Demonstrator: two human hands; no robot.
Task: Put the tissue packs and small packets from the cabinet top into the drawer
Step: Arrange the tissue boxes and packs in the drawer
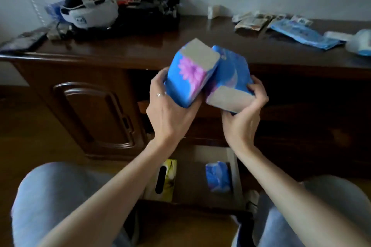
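Left pack (190, 80): your left hand (170, 110) has a closed grip on this blue, flower-printed soft plastic block; long axis tilts up and away, grey end uppermost.
Right pack (230, 84): your right hand (244, 114) curls round it; grey end faces you.
Place: both touch, above the open drawer (233, 168).
Desk (200, 42): glossy dark wood; flat small packets (253, 21) far right.

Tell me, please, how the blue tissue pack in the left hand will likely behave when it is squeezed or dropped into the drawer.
The blue tissue pack is probably soft: the left hand wraps round its plastic film. It seems light, since one hand holds it up tilted. Its blocky shape should land flat in the drawer, not roll.
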